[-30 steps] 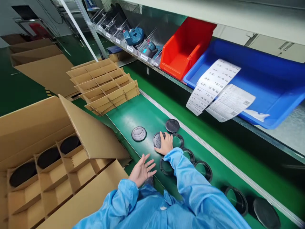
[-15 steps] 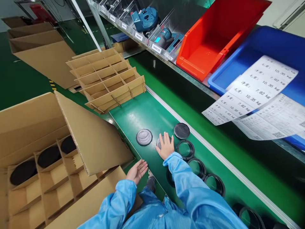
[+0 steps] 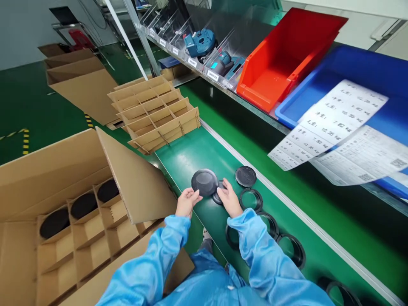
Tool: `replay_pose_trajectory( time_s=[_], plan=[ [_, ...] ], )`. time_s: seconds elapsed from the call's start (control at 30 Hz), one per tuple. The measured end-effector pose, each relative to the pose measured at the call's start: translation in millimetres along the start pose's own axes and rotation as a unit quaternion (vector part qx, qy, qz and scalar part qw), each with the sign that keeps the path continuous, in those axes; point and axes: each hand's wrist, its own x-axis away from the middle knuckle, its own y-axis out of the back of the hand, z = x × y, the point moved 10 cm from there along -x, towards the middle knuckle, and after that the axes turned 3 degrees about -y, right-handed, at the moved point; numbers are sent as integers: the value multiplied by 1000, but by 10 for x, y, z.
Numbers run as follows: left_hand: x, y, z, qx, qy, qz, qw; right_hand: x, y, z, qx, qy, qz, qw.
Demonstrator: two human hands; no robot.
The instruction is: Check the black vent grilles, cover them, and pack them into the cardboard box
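My left hand (image 3: 187,201) grips the near edge of a grey round lid (image 3: 204,182) and tilts it up off the green conveyor belt (image 3: 188,155). My right hand (image 3: 230,198) rests with fingers curled over a second dark lid (image 3: 219,196) lying flat on the belt. A third black lid (image 3: 245,176) lies just beyond it. Several black rings (image 3: 251,199) trail along the belt to the right. Both arms wear blue sleeves.
An open cardboard box (image 3: 63,187) with dividers stands at my left, black discs in three cells (image 3: 83,205). Stacked cardboard dividers (image 3: 156,114) sit at the belt's far end. A red bin (image 3: 287,55), a blue bin (image 3: 357,80) with paper sheets (image 3: 331,123) and blue tools (image 3: 199,42) fill the shelf.
My left hand moved from beside the belt onto the grey lid and lifted its edge. My right hand slid slightly and curled over the second lid.
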Motion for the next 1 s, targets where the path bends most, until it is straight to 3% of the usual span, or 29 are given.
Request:
replay_pose_trajectory(
  time_s=[0.13,0.23,0.3,0.4,0.53,0.63,0.8,1.0],
  plan=[
    [755,-312,-95,23,-6,131,991,303,99,301,-172,-22,51,983],
    [1238,-653,96,133,108,245,954,735,205,391,-200,-63,84,974],
    [1523,-855,256,176,189,307,916,1015,345,469,-155,-36,84,984],
    [1825,-1053,403,189,220,364,885,1364,736,673,38,75,-13,996],
    [2178,-1236,563,171,233,399,870,1766,1195,949,259,185,-148,937],
    [2438,-1354,643,135,226,418,869,1940,1373,1035,312,228,-150,910],
    [2765,-1490,776,88,221,445,863,2052,1616,999,247,216,-96,940],
    [2947,-1590,824,100,226,449,858,2218,1858,1058,107,193,-92,971]
  ],
)
